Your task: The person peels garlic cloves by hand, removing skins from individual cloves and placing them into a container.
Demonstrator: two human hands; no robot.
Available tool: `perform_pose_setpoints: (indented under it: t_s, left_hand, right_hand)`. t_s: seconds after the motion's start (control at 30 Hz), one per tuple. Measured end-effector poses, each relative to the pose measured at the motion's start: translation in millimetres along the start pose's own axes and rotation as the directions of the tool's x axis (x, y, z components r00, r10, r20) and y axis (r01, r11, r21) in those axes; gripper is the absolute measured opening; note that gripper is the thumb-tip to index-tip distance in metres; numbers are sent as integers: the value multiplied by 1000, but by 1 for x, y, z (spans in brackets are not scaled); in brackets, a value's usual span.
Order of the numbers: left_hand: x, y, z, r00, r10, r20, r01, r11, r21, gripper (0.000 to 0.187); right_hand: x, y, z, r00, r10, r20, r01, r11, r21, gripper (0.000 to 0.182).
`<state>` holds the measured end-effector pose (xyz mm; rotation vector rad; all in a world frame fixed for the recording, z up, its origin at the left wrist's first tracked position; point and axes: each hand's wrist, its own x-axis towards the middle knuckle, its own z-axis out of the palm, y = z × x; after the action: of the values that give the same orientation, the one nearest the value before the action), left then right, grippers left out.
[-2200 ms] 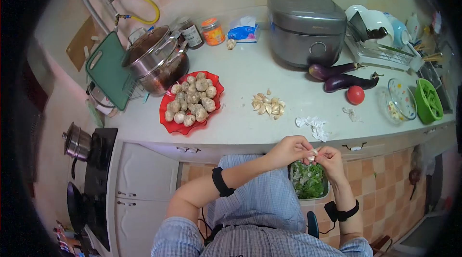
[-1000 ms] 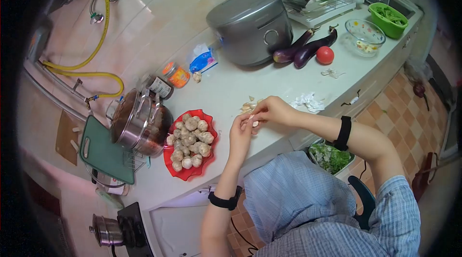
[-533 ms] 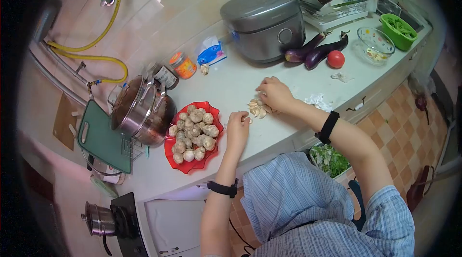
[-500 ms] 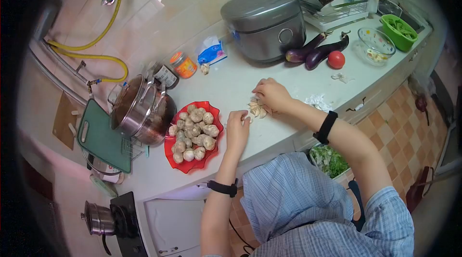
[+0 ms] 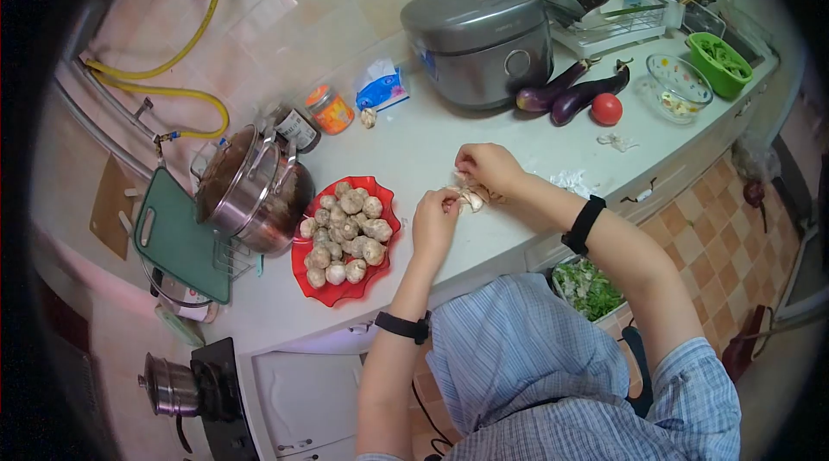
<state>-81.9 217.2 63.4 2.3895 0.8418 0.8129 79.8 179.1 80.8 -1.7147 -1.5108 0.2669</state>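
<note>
Two black wristbands (image 5: 403, 327) circle the forearms in the lower half of the frame, and below the bench (image 5: 414, 159), right of the lap, are leafy greens (image 5: 589, 290) in a tub. Near the centre, the left hand (image 5: 436, 219) has its thumb and forefinger drawn close together at the near-left edge of a small heap of garlic cloves (image 5: 471, 198); whether a clove is caught between them I cannot tell. The right hand (image 5: 490, 167) arches over the heap's far side, fingers bent downward, its tips partly hidden, so its grip cannot be told either. The step in hand looks like sorting or picking among loose cloves. The next move seems to call for a light fingertip pinch, as the cloves are small and lie touching.

Left of centre, whole garlic bulbs (image 5: 350, 228) fill a red dish (image 5: 332, 295); right of centre lie white scraps (image 5: 570, 182). Farther off, toward the upper right, are a tomato (image 5: 606, 109), two eggplants (image 5: 591, 94) and a glass bowl (image 5: 658, 77) with pale pieces inside.
</note>
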Motion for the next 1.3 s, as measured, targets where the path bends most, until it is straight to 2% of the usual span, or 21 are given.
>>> perform_pose_setpoints:
  t_s: [0.07,0.13,0.17,0.23,0.37,0.43,0.57,0.63,0.67,0.73,0.77,0.87,0.97,1.0,1.03,1.07,1.13,1.17,1.23,1.27,1.3]
  left_hand:
    - [2,1,2,999,39,-19,-39,999,13,17]
    - [2,8,0,1000,22,21,-25,990,142,18]
    - [2,10,0,999,24,21,-27,990,140,18]
    - [2,11,-1,1000,-19,21,17,992,128,19]
    - [1,11,-4,997,-74,-37,79,987,139,18]
    - [1,8,-7,980,-181,-88,181,983,-11,19]
    - [2,6,-17,976,-160,-147,147,985,-95,18]
    - [-3,4,-23,977,-171,-124,150,976,-160,19]
    - [-7,3,-26,978,-182,-104,155,962,-225,20]
    - [-16,7,-35,985,-138,-102,115,973,-202,21]
    - [-20,9,-38,992,-88,-91,70,981,-182,21]
    - [-26,7,-40,992,-119,-43,107,969,-222,23]
    - [-30,8,-39,979,-204,2,195,932,-306,23]
    - [-30,7,-38,979,-204,0,195,931,-307,23]
    - [-31,5,-36,976,-219,14,205,889,-409,23]
    - [-31,4,-35,972,-231,29,214,836,-504,24]
    - [-33,8,-33,970,-237,57,227,796,-561,24]
    - [-35,10,-32,967,-241,87,242,752,-613,24]
    - [-36,29,-31,971,-220,98,232,751,-618,23]
    - [-37,39,-29,974,-199,106,221,752,-621,22]
    - [-38,45,-23,967,-217,134,252,731,-634,21]
  right_hand:
    - [-2,0,-6,1000,16,-10,-15,998,64,12]
    - [-7,1,-8,996,-83,12,84,990,-110,13]
    - [-9,1,-8,997,-83,11,83,990,-113,13]
    - [-14,-4,-9,975,-221,-4,219,971,-100,15]
    - [-33,-19,-14,950,-305,65,304,952,29,16]
    - [-40,-15,-7,925,-381,7,381,924,-36,15]
    - [-26,-4,3,943,-332,3,330,936,-123,11]
    - [-24,-7,6,949,-268,167,309,897,-316,7]
    - [-22,-9,9,947,-272,171,314,897,-311,7]
    - [-18,-15,13,970,-174,168,230,879,-419,6]
    - [-16,-17,15,969,-177,173,235,879,-415,6]
    - [-13,-24,14,972,-171,160,225,873,-432,8]
    - [-11,-29,11,979,-71,194,143,909,-391,7]
    - [-11,-29,9,978,-62,198,119,950,-288,9]
    - [-11,-29,7,978,-53,203,91,979,-182,10]
    - [-10,-28,7,978,-53,204,92,979,-184,10]
    - [-8,-27,5,996,-68,63,60,992,112,14]
    - [-9,-25,3,996,-66,65,58,992,110,14]
    - [-18,-29,-12,994,-74,85,54,973,226,15]
    - [-27,-30,-23,994,-65,84,45,975,219,15]
    - [-41,-30,-36,986,-76,148,31,959,281,16]
